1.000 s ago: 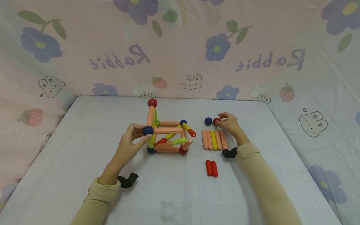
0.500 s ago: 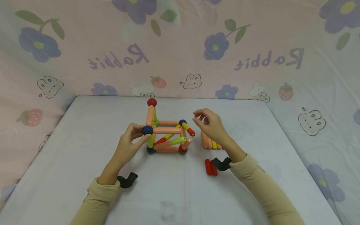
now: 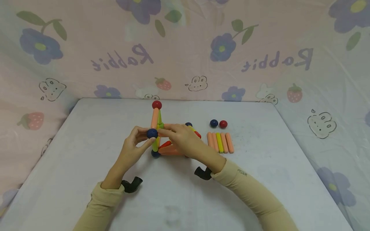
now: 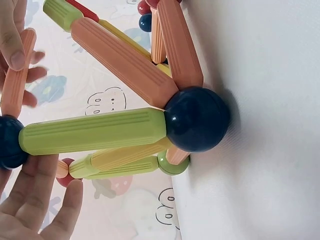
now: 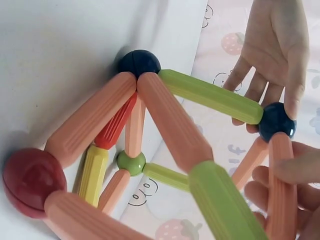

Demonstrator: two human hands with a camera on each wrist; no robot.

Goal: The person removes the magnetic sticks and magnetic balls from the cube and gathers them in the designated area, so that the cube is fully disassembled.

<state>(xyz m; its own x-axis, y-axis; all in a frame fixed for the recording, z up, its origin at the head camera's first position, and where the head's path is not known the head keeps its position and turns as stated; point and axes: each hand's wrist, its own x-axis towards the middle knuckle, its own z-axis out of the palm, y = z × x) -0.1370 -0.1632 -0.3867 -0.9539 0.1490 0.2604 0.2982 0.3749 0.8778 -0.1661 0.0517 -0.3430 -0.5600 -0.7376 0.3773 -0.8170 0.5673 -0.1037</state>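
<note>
A frame built of magnetic rods and balls stands on the table. My left hand (image 3: 132,145) pinches the dark blue ball (image 3: 152,133) at its raised near corner, thumb below and fingers behind. From that ball an orange rod (image 5: 281,205) reaches out sideways, and my right hand (image 3: 186,141) holds it between thumb and fingers. A light green rod (image 4: 95,131) links the held ball to a lower dark blue ball (image 4: 197,119) on the table. The red ball (image 3: 157,105) tops another orange rod (image 3: 154,118). In the head view my right hand hides much of the frame's right side.
Right of the frame, a loose blue ball (image 3: 214,123) and a loose red ball (image 3: 223,124) lie side by side. In front of them is a row of several orange rods (image 3: 229,143) with one yellow rod (image 3: 220,142). A patterned curtain (image 3: 185,51) hangs behind the table.
My right hand has left the loose red ball and moved left to the frame, where it now grips the orange rod. The left hand has stayed at the blue ball.
</note>
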